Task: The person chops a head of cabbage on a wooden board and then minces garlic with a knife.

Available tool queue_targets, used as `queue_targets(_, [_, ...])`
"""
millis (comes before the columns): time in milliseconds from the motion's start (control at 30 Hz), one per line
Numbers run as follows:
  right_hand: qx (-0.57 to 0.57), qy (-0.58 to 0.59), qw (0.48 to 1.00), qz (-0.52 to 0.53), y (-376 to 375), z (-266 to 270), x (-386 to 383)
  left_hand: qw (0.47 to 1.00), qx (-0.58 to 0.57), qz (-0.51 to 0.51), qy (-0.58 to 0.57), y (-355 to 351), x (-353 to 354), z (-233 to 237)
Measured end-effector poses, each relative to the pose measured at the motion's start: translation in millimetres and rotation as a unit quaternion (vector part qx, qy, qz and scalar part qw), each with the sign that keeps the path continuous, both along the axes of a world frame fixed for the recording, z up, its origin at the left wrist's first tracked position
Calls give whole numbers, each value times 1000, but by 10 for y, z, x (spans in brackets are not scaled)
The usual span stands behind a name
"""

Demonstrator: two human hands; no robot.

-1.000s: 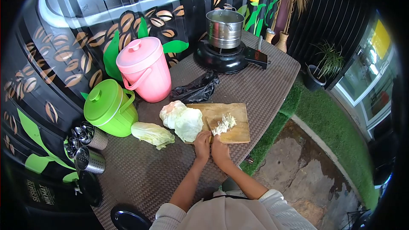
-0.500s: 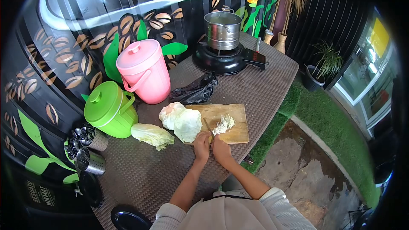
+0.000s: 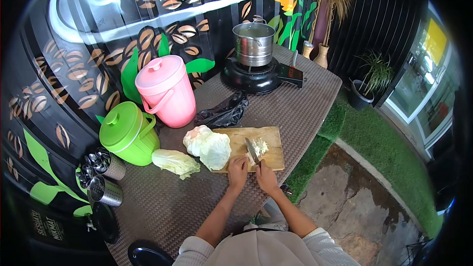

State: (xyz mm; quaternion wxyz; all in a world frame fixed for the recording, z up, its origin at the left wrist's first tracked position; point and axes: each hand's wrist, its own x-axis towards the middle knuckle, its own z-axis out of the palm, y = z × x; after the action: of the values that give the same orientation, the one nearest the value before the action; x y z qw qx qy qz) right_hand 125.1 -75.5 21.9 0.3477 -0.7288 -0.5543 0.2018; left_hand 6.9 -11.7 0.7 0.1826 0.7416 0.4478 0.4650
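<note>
My right hand [image 3: 266,176] is closed around the handle of a knife [image 3: 252,149], whose blade points away from me over the wooden cutting board [image 3: 274,160]. Beside the blade lies a small heap of finely chopped pale cabbage [image 3: 261,146]. At the board's near edge my left hand [image 3: 238,171] has its fingers curled down just left of the knife; a pale bit shows by its fingertips, but what it grips is hidden. A pale round cabbage [image 3: 215,149] rests on the board's left side, and a napa cabbage [image 3: 175,163] lies on the table further left.
A black plastic bag [image 3: 224,112] lies behind the board. Further back, a metal pot [image 3: 253,44] stands on a black portable stove [image 3: 250,80]. Pink [image 3: 170,93] and green lidded buckets [image 3: 129,135] stand at left, near metal cutlery holders [image 3: 106,191].
My right hand has shifted slightly away from my left, and the knife blade now lies more plainly in view against the chopped heap. The whole view has tilted a little.
</note>
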Motion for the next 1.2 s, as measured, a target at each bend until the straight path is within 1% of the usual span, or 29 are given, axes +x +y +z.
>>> queue_targets(33, [2,0,1000,-1,11,24,36,1000,2,-1,0,9,11,22])
queue_targets(100, [-6,-12,1000,2,4,53,113,998,-44,-1,-36,8,29,54])
queue_targets(233, [6,-11,1000,-11,-57,83,180,997,-44,3,-57,12,-15,80])
queue_targets(300, [-15,11,999,-33,-108,98,188,995,-64,19,-69,10,-30,93])
queue_targets(433, [2,0,999,-37,-188,32,166,995,-66,17,-67,36,-4,91])
queue_targets(500, [16,9,996,-83,-196,4,158,996,-60,2,-59,78,28,84])
queue_targets(533, [15,7,996,-83,-199,10,175,996,-61,1,-61,88,36,88])
queue_targets(600, [40,-5,992,-122,-206,35,225,997,-29,-46,48,101,42,119])
queue_targets(633, [40,-7,992,-122,-205,57,258,997,-29,-46,47,91,47,145])
queue_targets(700, [30,-20,993,-110,-208,90,336,991,18,-91,92,90,53,180])
queue_targets(800, [25,-32,991,-125,-178,-12,421,989,37,-68,125,84,47,166])
queue_targets(833, [25,-32,991,-126,-171,-24,445,989,38,-69,125,107,43,150])
queue_targets(900, [17,-33,989,-140,-163,-26,487,994,14,-65,85,161,33,116])
queue_targets(1033, [14,-37,990,-134,-136,46,581,995,-6,-55,87,249,57,67])
queue_targets(1100, [43,-59,991,-111,-119,83,608,998,-16,-27,53,289,116,82])
queue_targets(1133, [42,-59,991,-112,-116,94,613,998,-17,-29,53,298,146,102])
queue_targets(1200, [41,-92,991,-86,-106,127,618,1000,10,-23,8,299,206,137])
